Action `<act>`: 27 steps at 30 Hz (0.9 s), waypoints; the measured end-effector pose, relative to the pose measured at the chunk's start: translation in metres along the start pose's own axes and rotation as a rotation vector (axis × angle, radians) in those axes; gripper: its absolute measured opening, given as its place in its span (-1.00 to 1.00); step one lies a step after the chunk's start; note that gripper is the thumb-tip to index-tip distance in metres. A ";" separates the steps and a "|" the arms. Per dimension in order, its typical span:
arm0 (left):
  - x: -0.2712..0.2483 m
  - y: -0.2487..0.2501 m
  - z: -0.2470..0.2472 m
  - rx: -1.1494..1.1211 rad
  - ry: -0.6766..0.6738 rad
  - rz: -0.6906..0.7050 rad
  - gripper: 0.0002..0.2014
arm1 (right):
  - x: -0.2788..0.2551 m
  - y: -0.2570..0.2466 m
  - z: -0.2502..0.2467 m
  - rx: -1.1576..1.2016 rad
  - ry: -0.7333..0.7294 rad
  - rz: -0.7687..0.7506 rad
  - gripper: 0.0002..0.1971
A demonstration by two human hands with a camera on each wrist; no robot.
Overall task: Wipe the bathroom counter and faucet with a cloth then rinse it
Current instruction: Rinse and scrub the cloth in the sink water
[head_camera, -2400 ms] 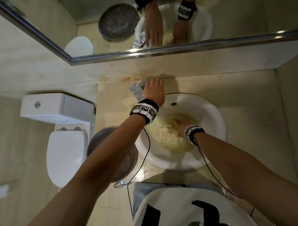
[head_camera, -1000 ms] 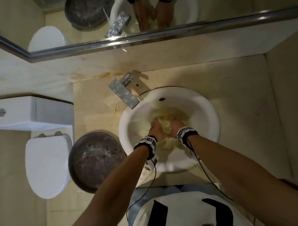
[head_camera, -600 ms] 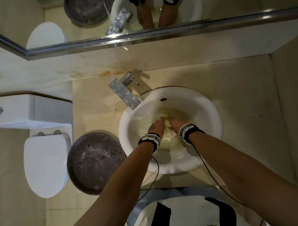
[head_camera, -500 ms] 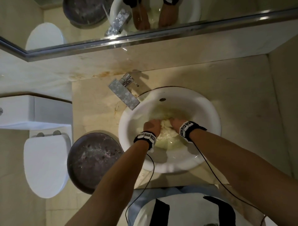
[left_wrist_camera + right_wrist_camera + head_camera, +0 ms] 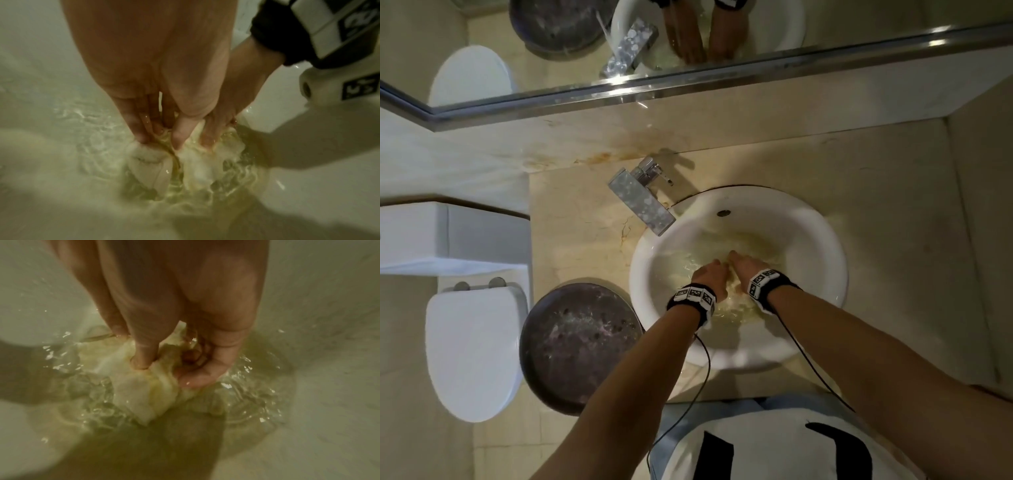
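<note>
Both hands were down in the basin (image 5: 822,240), side by side and touching, with the cloth (image 5: 150,164) bunched under them in the yellowish water at the bottom. The left hand (image 5: 710,275) pinched one fold between thumb and fingers (image 5: 133,123), which ran almost straight down into the water. The right hand (image 5: 744,265) had its fingers curled into the other side of the bundle, thumb (image 5: 144,352) pressing on top.

The cloth lay directly below and slightly ahead of both hands, its bulk trailing away from the fingertips toward the basin's middle; neither hand was clearly nearer, since each held its own half. The faucet (image 5: 642,200) stood up and to the left of the hands, on the left hand's side, so that hand looked better placed to reach it. By my reading the rinse was under way, and wringing would call for lifting the bundle clear of the water. The surface (image 5: 893,192) around the basin showed wet patches.
</note>
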State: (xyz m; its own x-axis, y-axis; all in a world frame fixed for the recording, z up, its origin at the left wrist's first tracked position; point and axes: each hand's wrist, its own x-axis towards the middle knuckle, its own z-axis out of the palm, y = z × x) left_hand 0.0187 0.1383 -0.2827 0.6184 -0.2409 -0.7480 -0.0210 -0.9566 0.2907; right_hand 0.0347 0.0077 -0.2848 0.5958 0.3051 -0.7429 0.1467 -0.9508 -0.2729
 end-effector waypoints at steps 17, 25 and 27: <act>0.004 -0.006 0.016 -0.146 -0.048 -0.088 -0.23 | 0.009 0.018 0.006 0.113 -0.066 0.042 -0.24; -0.002 -0.011 -0.023 0.188 0.000 -0.035 -0.58 | 0.023 0.018 -0.014 0.011 -0.110 -0.083 -0.31; -0.004 -0.008 -0.034 0.118 0.001 -0.020 -0.46 | 0.016 0.013 -0.036 -0.053 -0.103 -0.081 -0.39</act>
State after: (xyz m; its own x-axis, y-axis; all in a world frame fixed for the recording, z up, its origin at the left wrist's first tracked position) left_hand 0.0435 0.1528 -0.2621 0.6207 -0.2218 -0.7520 -0.1010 -0.9738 0.2038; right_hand 0.0745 -0.0015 -0.2779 0.4969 0.3821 -0.7791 0.2336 -0.9236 -0.3040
